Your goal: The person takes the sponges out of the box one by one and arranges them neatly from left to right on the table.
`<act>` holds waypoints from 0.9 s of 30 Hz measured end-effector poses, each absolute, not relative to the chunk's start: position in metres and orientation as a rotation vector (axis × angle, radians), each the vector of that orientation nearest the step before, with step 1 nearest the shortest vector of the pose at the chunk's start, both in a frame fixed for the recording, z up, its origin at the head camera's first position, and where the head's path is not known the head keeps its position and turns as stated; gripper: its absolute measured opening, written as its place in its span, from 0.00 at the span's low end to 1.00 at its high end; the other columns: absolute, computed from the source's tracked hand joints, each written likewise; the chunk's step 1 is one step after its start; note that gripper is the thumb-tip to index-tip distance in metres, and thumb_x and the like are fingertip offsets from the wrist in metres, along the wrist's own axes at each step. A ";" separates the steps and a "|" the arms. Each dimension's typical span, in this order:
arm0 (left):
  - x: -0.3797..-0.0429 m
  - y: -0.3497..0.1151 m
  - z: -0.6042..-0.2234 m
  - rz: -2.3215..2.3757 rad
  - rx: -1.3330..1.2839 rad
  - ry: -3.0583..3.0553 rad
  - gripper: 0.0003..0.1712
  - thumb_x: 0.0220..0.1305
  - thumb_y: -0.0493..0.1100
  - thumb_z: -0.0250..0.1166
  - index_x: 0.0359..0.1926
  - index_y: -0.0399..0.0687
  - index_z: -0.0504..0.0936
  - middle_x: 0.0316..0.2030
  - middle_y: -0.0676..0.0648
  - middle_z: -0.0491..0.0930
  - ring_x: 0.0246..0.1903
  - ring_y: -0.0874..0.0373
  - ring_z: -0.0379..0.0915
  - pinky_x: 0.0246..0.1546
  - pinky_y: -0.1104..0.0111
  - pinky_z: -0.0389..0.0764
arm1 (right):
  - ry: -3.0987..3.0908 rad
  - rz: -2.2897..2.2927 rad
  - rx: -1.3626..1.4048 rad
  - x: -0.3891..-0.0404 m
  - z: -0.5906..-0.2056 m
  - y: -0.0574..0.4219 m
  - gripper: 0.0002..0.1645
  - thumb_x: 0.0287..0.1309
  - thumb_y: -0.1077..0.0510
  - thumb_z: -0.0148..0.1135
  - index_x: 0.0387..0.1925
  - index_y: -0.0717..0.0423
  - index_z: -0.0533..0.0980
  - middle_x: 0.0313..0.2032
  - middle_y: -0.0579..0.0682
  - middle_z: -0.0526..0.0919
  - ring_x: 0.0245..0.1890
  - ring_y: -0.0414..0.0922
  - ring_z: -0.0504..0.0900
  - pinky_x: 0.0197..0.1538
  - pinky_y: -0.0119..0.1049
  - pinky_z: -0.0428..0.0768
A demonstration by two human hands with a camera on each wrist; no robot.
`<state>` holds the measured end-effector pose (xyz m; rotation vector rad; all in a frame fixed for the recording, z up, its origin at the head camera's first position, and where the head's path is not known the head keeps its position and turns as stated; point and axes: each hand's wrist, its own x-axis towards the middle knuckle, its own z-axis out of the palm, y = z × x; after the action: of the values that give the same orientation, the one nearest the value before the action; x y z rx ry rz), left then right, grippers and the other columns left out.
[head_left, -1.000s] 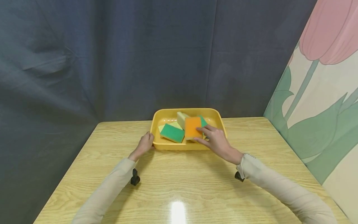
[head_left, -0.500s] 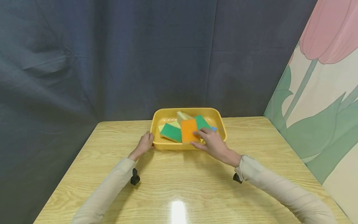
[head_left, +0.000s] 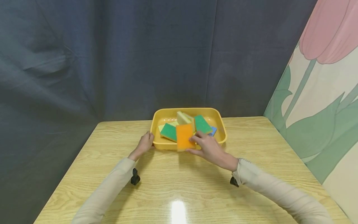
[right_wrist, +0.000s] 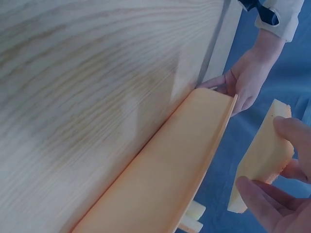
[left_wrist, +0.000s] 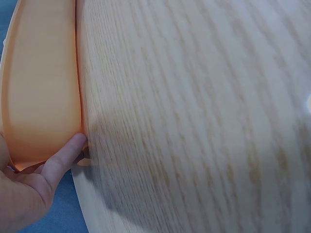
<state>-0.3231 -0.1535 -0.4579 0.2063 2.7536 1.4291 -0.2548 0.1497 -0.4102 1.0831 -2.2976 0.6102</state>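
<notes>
My right hand (head_left: pixel 213 150) pinches a sponge with an orange face (head_left: pixel 183 137) and a pale yellow body, held up over the front wall of a yellow tray (head_left: pixel 165 146). In the right wrist view thumb and fingers are on either side of this sponge (right_wrist: pixel 260 158), above the tray's rim. The left hand (head_left: pixel 144 145) grips the tray at its front left corner. From the left wrist view, one of its fingers (left_wrist: pixel 65 158) lies along the tray's lower edge, by the tabletop. Inside the tray are green-faced sponges (head_left: pixel 203 123), pale yellow sponges (head_left: pixel 182 118) and a blue piece (head_left: pixel 213 130).
The tray stands at the far edge of a wood-grain table (head_left: pixel 173 180). A dark blue curtain (head_left: pixel 156 62) hangs right behind it. On the right is a wall with a painted tulip (head_left: pixel 324 34). Black wrist cameras sit under both cuffs.
The right hand has brought the orange-faced sponge left and toward the near side, from inside the tray to over its front wall. More of the right green sponge and blue piece shows. Left hand stays put.
</notes>
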 end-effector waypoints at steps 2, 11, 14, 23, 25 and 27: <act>-0.323 -0.153 -0.458 1.436 0.207 2.749 0.25 0.80 0.41 0.35 0.61 0.22 0.64 0.44 0.30 0.76 0.42 0.42 0.79 0.37 0.61 0.87 | -2.294 0.615 1.097 -0.253 -0.411 0.148 0.21 0.49 0.49 0.78 0.38 0.58 0.81 0.32 0.49 0.76 0.21 0.37 0.70 0.20 0.24 0.71; -0.321 -0.153 -0.457 1.443 0.218 2.748 0.25 0.80 0.40 0.35 0.61 0.22 0.65 0.44 0.29 0.75 0.42 0.41 0.79 0.38 0.60 0.87 | -2.304 0.583 1.148 -0.243 -0.414 0.137 0.19 0.52 0.47 0.75 0.38 0.56 0.81 0.32 0.47 0.78 0.22 0.37 0.70 0.22 0.23 0.71; -0.321 -0.153 -0.456 1.436 0.217 2.754 0.25 0.80 0.40 0.35 0.61 0.22 0.65 0.44 0.29 0.76 0.42 0.41 0.79 0.38 0.60 0.87 | -2.313 0.600 1.165 -0.238 -0.413 0.133 0.19 0.53 0.47 0.74 0.38 0.56 0.82 0.32 0.47 0.78 0.24 0.37 0.72 0.23 0.23 0.73; -0.321 -0.152 -0.457 1.424 0.209 2.762 0.26 0.79 0.40 0.35 0.62 0.22 0.64 0.44 0.29 0.76 0.42 0.41 0.79 0.38 0.58 0.87 | -2.351 0.584 1.168 -0.231 -0.419 0.127 0.18 0.53 0.47 0.75 0.38 0.55 0.82 0.34 0.48 0.78 0.25 0.38 0.74 0.25 0.24 0.74; -0.321 -0.152 -0.457 1.429 0.218 2.758 0.26 0.80 0.40 0.35 0.63 0.21 0.63 0.45 0.29 0.76 0.43 0.40 0.79 0.39 0.57 0.87 | -2.361 0.593 1.176 -0.230 -0.420 0.126 0.17 0.53 0.49 0.75 0.38 0.56 0.81 0.35 0.48 0.78 0.25 0.38 0.74 0.24 0.22 0.73; -0.321 -0.153 -0.457 1.439 0.224 2.753 0.26 0.80 0.40 0.35 0.63 0.21 0.63 0.45 0.28 0.76 0.43 0.40 0.79 0.40 0.57 0.87 | -2.372 0.603 1.190 -0.228 -0.421 0.124 0.15 0.53 0.52 0.75 0.38 0.56 0.81 0.37 0.49 0.79 0.23 0.36 0.74 0.23 0.21 0.72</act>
<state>-0.3214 -0.1527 -0.4566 0.2238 2.7525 1.4393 -0.2277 0.1245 -0.4210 1.1904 -2.3719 0.6029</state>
